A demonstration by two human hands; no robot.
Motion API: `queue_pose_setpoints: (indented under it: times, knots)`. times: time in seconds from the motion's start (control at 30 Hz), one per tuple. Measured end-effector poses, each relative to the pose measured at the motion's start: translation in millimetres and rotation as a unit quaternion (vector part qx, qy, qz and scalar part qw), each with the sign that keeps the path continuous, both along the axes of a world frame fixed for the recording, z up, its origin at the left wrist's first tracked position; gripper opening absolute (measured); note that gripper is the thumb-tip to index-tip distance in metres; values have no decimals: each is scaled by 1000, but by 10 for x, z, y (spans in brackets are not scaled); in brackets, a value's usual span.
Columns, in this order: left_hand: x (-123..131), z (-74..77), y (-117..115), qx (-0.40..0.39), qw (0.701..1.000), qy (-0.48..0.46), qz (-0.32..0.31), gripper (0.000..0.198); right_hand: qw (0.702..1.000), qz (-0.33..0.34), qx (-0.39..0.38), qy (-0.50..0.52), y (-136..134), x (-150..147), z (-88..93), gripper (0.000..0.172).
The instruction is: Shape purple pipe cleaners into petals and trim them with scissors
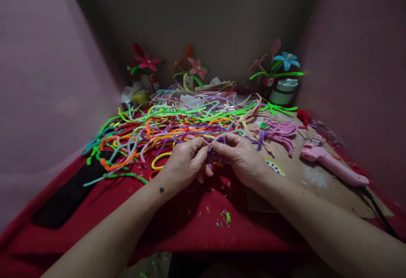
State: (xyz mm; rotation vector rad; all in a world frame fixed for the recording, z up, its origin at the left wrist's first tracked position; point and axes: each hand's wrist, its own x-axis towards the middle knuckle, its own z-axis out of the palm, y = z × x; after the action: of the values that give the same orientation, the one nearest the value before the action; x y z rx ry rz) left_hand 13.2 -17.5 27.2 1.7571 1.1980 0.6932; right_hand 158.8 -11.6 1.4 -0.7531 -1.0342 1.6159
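Seemingly midway: purple stem (221, 139), at centre, pinched by left hand (187, 159) and right hand (242, 154), was curled, shaping apparently unfinished. From hands, loose stems (177, 121) lay toward ten o'clock, completed-looking blue flower (286, 61) toward one.

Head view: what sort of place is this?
Probably a small craft table: there's a heap of coloured pipe cleaners, a fuzzy blue flower standing at the back right, and bright clippings scattered over the red cloth.

Passage over the near red cloth (177, 227) (small scraps (228, 217) aside); pipe-cleaner heap (190, 119) a barrier beyond.
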Motion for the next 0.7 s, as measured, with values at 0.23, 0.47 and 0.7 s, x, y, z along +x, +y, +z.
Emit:
queue_pose_setpoints:
  times: [0.23, 0.47, 0.7]
  knots:
    - [40, 18, 51, -112, 992, 5, 60, 16, 1000, -4, -26, 4, 14, -22, -44, 18]
    - [-69, -49, 141, -34, 995, 55, 73, 11, 998, -34, -36, -28, 10, -5, -17, 19]
    - [-53, -16, 65, 179, 979, -19, 97, 18, 995, -76, -19, -57, 12, 19, -7, 19]
